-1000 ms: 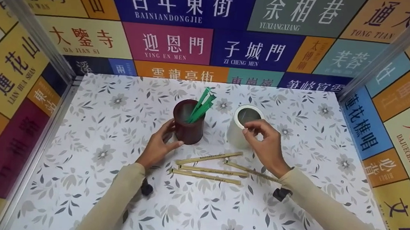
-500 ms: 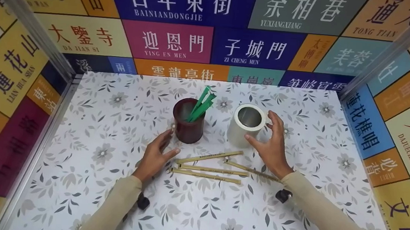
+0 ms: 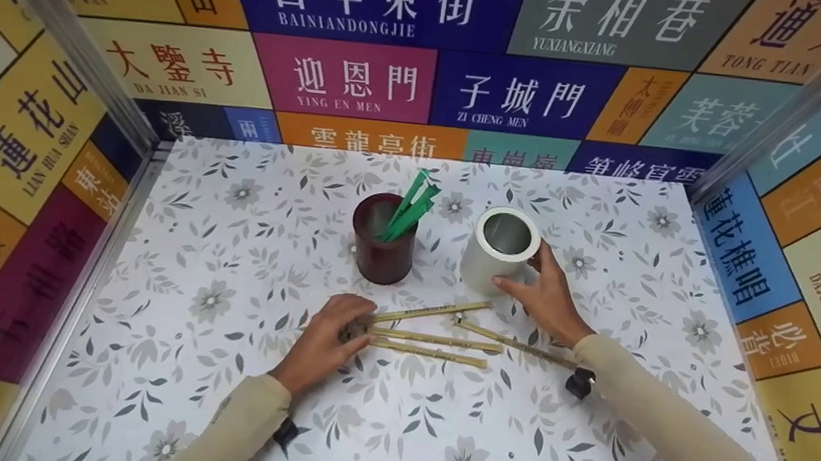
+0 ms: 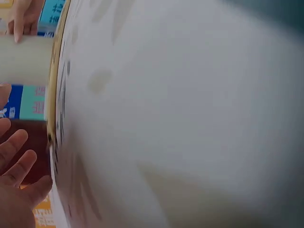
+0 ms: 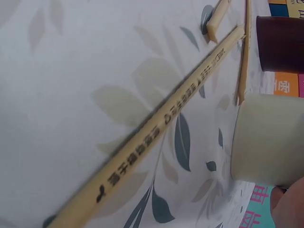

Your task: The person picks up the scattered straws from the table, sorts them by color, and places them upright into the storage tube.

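My right hand holds a pale, thick-rimmed cup from its right side, thumb at the front and fingers round the far side. Inside the cup I see only bare wall. Over the left ends of several thin tan sticks hovers or rests my left hand; whether it touches them I cannot tell. In the left wrist view this left hand has its fingers spread and relaxed. One stick shows printed dark characters in the right wrist view. A dark red cup stands upright with green strips in it.
The sticks lie in front of the two cups on a white table with a leaf-and-flower pattern. Panels with coloured sign lettering close off the back and both sides, with metal posts at the corners.
My left hand has left the dark red cup's side and come down toward the viewer, to the sticks' left ends. My right hand went from the pale cup's rim to its right side.
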A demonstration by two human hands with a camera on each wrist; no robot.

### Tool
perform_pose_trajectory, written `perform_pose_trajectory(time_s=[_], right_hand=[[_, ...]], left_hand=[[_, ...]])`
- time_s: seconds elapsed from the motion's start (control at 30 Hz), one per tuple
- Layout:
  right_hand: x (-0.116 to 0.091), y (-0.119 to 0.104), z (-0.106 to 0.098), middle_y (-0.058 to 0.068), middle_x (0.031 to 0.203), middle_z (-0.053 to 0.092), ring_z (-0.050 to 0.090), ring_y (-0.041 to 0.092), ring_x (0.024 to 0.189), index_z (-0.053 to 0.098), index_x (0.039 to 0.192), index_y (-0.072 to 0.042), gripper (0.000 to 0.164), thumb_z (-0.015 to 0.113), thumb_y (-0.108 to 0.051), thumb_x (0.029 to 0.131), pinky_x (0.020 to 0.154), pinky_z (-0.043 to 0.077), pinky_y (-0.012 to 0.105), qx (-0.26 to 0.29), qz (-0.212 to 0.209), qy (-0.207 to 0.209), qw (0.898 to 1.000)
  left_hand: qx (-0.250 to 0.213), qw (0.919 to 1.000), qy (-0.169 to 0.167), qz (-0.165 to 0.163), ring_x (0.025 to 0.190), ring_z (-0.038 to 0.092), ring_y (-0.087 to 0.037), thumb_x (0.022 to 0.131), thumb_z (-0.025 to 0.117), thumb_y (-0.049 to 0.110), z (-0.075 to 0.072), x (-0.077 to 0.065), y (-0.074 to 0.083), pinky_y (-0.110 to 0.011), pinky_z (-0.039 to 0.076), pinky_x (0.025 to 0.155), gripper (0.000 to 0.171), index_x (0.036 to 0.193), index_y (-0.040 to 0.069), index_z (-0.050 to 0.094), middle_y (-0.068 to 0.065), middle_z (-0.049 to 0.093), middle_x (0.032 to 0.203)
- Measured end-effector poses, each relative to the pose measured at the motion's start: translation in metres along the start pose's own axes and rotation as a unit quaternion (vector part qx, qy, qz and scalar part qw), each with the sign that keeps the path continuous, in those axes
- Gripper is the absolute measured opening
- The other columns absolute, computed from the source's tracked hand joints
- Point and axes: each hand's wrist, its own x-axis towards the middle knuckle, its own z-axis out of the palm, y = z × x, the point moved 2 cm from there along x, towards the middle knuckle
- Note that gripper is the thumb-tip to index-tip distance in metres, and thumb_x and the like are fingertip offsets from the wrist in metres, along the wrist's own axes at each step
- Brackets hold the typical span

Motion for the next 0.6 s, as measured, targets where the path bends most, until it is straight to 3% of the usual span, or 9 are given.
perform_pose_trajectory(time_s=[0.17, 0.47, 0.6], right_hand=[[0.001, -0.002, -0.004, 0.012, 0.164, 0.051, 0.051, 0.038, 0.148, 0.036, 0.171, -0.011, 0.098, 0.094, -0.027, 0.092, 0.127, 0.033, 0.063, -0.021, -0.008, 0.009, 1.000], [0.004, -0.001, -0.004, 0.013, 0.160, 0.056, 0.054, 0.037, 0.145, 0.040, 0.168, -0.009, 0.096, 0.095, -0.023, 0.090, 0.127, 0.034, 0.061, -0.030, -0.011, 0.019, 0.999], [0.004, 0.000, -0.002, 0.014, 0.160, 0.056, 0.054, 0.038, 0.145, 0.039, 0.168, -0.009, 0.098, 0.096, -0.024, 0.090, 0.126, 0.035, 0.060, -0.030, -0.012, 0.018, 0.999]], left_hand=[[0.005, 0.9982, -0.022, 0.055, 0.130, 0.061, -0.018, 0.102, 0.083, 0.015, 0.013, 0.012, 0.024, -0.038, 0.054, 0.109, 0.035, 0.136, 0.010, 0.076, -0.001, 0.070, 0.134], [0.024, 0.9945, -0.077, 0.067, 0.120, 0.067, -0.021, 0.102, 0.082, 0.014, 0.047, 0.051, 0.053, -0.039, 0.056, 0.105, 0.028, 0.129, 0.007, 0.080, -0.003, 0.077, 0.125], [0.044, 0.9884, -0.111, 0.094, 0.117, 0.067, -0.023, 0.102, 0.081, 0.013, 0.063, 0.068, 0.061, -0.038, 0.056, 0.105, 0.025, 0.126, 0.006, 0.082, -0.005, 0.078, 0.123]])
